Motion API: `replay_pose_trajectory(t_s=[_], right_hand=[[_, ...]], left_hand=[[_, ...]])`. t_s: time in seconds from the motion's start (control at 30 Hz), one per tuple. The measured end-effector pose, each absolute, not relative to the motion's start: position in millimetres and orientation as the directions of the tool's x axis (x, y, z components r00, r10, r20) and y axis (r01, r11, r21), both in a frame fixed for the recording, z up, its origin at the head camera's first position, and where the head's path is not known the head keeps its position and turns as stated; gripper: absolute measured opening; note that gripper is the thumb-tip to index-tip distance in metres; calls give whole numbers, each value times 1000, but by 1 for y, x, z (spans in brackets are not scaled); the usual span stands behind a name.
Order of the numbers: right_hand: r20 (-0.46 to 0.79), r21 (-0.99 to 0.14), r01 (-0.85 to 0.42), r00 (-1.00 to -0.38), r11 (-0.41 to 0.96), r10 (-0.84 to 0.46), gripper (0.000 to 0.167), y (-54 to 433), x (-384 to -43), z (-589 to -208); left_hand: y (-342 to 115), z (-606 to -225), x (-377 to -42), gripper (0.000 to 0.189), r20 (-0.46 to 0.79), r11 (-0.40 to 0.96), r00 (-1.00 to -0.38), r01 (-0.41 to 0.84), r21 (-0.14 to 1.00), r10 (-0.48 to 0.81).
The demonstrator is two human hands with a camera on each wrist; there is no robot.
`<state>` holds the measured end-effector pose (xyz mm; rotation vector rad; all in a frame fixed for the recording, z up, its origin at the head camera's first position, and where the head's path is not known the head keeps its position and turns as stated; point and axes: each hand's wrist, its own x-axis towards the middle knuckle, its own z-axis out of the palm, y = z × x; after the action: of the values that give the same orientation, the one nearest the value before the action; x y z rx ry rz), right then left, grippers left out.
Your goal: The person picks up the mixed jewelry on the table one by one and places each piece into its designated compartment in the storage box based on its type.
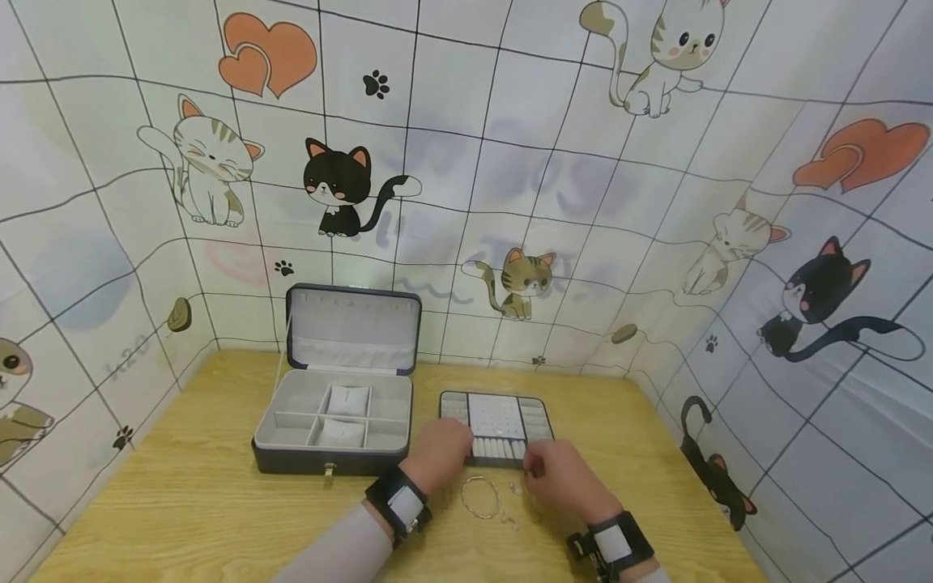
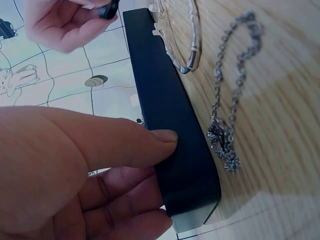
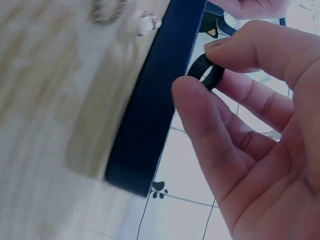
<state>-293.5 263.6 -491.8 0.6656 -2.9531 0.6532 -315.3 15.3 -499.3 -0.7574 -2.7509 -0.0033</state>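
A shallow dark-edged jewelry tray (image 1: 496,414) with pale compartments and a row of ring slots lies on the table. My left hand (image 1: 442,453) grips its front left corner, the thumb (image 2: 162,142) pressed on the dark front wall (image 2: 187,165) and the other fingers curled behind it. Near the tray's front right corner, my right hand (image 1: 564,482) pinches a black ring (image 3: 216,76) between thumb and fingertips. In the right wrist view the ring is held up over the tray's edge. A silver chain (image 2: 220,85) lies on the wood just in front of the tray.
To the left stands a dark jewelry box (image 1: 328,462) with its lid (image 1: 353,328) raised and small white cushions (image 1: 348,400) inside. A round bracelet (image 1: 497,495) and small jewelry pieces (image 1: 509,521) lie between my forearms. A cat-printed cloth (image 1: 452,178) hangs around the table.
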Motion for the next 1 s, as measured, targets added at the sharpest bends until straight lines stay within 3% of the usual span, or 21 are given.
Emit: replay_pose_trajectory(t_s=[0.5,1.0], right_hand=[[188,-408,-424,-906,809,-380,26,234,-317,-476],[220,-593,-378,-926,711,-308,20,224,-334,-478]], left_hand=[[12,-497,-314,16,318,852,-794,513,-108,518],[10,-496,-315,16,335,844,-780,524,-113,529]])
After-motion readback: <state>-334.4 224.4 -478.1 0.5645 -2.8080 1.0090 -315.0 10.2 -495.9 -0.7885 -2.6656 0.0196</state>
